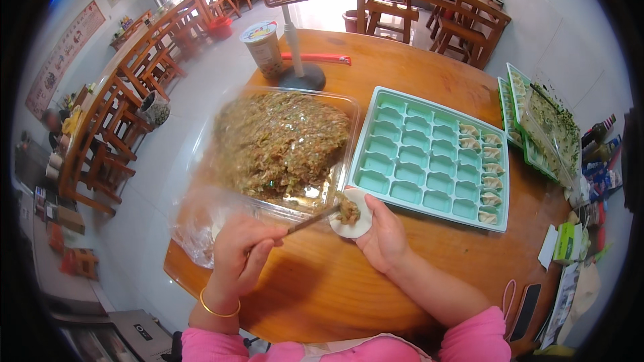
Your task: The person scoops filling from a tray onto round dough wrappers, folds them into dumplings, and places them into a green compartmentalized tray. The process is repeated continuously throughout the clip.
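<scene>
My left hand (246, 249), a gold bangle at its wrist, grips a thin filling stick (312, 220). The stick's tip touches a lump of minced filling (348, 212) on a round white dumpling wrapper (356, 231). That wrapper lies flat on the fingers of my right hand (385, 234). Beyond my hands stands a clear plastic tub (352, 130) heaped with minced filling (287, 146). To its right is a pale green compartment tray (395, 193), with several pleated dumplings (492, 182) along its right columns. A clear plastic bag (193, 234), partly hidden, sits beside my left hand.
A phone on a stand (292, 35) and a sealed drink cup (261, 50) stand behind the tub. At the right, another filling tub (551, 130) rests on green trays (538, 161). A tissue pack (567, 244) and a phone (525, 311) lie near the wooden table's (427, 291) right edge.
</scene>
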{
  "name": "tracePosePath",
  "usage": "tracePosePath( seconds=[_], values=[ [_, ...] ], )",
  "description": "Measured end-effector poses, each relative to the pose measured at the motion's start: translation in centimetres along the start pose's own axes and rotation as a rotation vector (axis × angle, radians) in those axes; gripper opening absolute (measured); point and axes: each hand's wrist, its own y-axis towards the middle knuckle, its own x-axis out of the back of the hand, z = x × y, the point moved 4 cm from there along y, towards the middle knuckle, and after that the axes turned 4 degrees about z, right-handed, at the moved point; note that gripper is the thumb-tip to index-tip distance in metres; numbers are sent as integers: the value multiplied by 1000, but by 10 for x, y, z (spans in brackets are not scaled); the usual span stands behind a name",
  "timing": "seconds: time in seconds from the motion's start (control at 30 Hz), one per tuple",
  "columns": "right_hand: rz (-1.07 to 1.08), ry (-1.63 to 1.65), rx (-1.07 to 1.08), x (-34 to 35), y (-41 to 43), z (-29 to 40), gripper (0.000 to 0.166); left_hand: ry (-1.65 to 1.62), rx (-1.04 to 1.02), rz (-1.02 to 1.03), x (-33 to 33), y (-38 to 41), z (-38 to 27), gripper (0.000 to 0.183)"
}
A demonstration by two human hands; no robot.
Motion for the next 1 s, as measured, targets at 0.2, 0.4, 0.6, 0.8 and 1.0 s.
tracePosePath(
  seconds=[0.2, 0.4, 0.6, 0.8, 1.0],
  values=[
    [2, 4, -14, 4, 2, -1, 41, 100, -64, 0, -2, 1, -4, 14],
    [7, 30, -28, 6, 2, -2, 41, 329, -246, 50, -16, -1, -9, 21],
    [9, 35, -39, 4, 0, 1, 41, 374, -298, 45, -18, -4, -15, 28],
    [22, 54, -43, 9, 2, -2, 41, 428, -363, 170, -26, -4, -19, 28],
    [-5, 47, -44, 9, 2, -2, 42, 451, -337, 106, -24, -3, -18, 28]
  ],
)
